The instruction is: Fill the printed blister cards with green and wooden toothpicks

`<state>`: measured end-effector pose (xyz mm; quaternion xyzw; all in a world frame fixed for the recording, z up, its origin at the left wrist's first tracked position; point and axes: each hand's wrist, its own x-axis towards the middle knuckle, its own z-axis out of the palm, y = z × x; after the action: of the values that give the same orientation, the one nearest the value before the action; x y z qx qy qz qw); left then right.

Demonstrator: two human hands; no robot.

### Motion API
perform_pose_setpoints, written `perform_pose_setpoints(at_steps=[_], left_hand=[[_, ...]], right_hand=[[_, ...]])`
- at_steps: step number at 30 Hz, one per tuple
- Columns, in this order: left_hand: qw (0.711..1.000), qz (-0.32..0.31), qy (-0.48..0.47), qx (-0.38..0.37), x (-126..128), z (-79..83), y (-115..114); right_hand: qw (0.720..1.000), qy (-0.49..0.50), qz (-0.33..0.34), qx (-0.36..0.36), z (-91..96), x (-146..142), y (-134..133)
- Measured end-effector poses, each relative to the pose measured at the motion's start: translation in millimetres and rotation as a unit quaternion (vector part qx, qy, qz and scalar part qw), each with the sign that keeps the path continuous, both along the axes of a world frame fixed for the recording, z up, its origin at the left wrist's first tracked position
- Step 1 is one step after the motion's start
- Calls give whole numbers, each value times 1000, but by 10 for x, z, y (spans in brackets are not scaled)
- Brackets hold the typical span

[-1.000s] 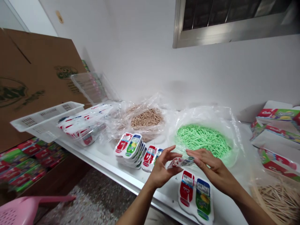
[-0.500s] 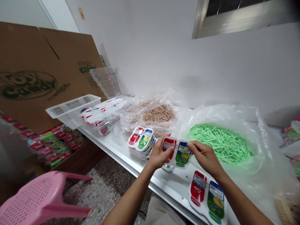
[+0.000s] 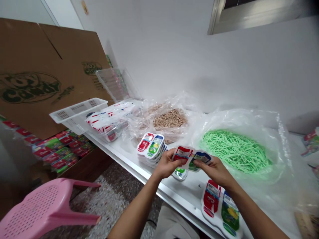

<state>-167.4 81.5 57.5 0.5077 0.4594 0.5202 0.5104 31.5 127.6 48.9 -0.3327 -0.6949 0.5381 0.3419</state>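
Between both hands is a flat candy packet (image 3: 185, 153) with a red half and a blue-green half. My left hand (image 3: 167, 165) pinches its red end, thumb on the front. At the other end, my right hand (image 3: 214, 168) grips the blue-green half, fingers partly covering the print. Just left of my left hand stands a stack of similar packets (image 3: 150, 147). Another packet (image 3: 180, 173) lies below the held one, partly hidden. Under my right forearm lie more red and green packets (image 3: 211, 200) near the table's front edge.
Clear plastic bags hold green sticks (image 3: 236, 151) at right and brown sticks (image 3: 170, 119) at centre. A bag of packets (image 3: 112, 121) and a white basket (image 3: 78, 111) are at left. A pink stool (image 3: 37, 202) and a large cardboard box (image 3: 50, 76) stand beside the table (image 3: 124, 166).
The held packet has tilted and bent, its right half leaning back. My right thumb has slid down and inward over the blue-green half, and the packet below shows more.
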Motion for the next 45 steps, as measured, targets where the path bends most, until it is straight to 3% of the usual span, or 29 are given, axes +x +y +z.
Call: perform_pose_setpoints(at_steps=[3,5,7,10,12,18,24,28,31,33,37,43,45], left_hand=[[989,71,125,23,-63,-12,51],[960,125,243,53,-101,-41,85],[907,148,390,55,-115,-105,104],[799,125,588,-20,-80,-269,105],[753,113,646,-60,-36,-397,100],[719,109,686,-29,38,-611,100],[722,89,686,9,142,-543,52],[758,33,651,17,580,-623,-77],[798,-51,599,-51,938,-769,-135],[804,-87,580,-93,1075,-850,-121],[810,-98,571,-87,1107,-866,-56],[824,-59,562,-31,1050,-650,-187],[874,-38,483,-24,1031,-606,-229]], right_hand=[[999,-39,-21,-12,-79,-34,88],[994,-91,-51,-30,-202,-108,156],[987,-140,-60,-42,-365,-219,208],[977,-197,-67,-46,-612,-405,241],[967,-238,-76,-42,-740,-500,251],[939,-328,-105,0,-914,-586,283],[931,-346,-116,30,-780,-449,215],[936,-320,-138,54,-418,-18,190],[933,-310,-171,66,-147,384,183],[931,-304,-190,72,-60,614,159],[927,-306,-202,76,-159,933,62],[918,-336,-196,80,-460,1201,-139],[938,-278,-186,89,-486,1241,-206]])
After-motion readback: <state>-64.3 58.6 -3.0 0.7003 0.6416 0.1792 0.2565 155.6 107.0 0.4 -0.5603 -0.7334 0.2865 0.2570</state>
